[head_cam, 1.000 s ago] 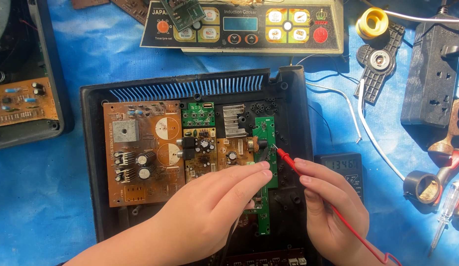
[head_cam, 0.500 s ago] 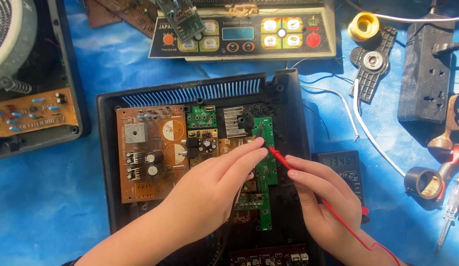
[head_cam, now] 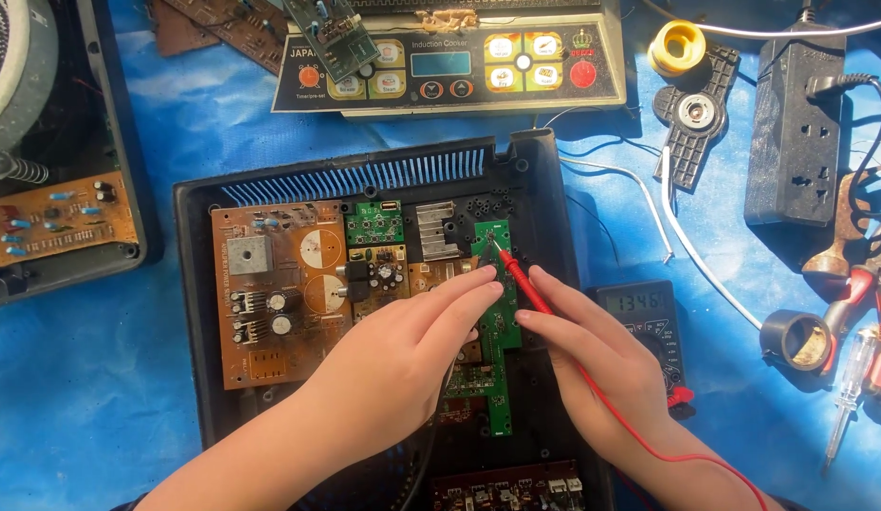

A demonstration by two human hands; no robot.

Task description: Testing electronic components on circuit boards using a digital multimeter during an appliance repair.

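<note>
Both hands work low over an open black casing [head_cam: 202, 312]. Right hand [head_cam: 592, 364] pinches a red probe [head_cam: 526, 282], its tip touching the narrow green board [head_cam: 502, 322]. Left hand [head_cam: 403, 355] lies flat beside it, fingers together, pressing that board. Just right of the right hand sits a multimeter [head_cam: 639, 317]. Left of the left hand is a brown board [head_cam: 270, 293]. Beyond both lies a control panel [head_cam: 450, 66].

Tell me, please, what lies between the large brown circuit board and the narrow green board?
In the head view, a small green board, a finned metal heatsink and the left hand's fingers.
</note>
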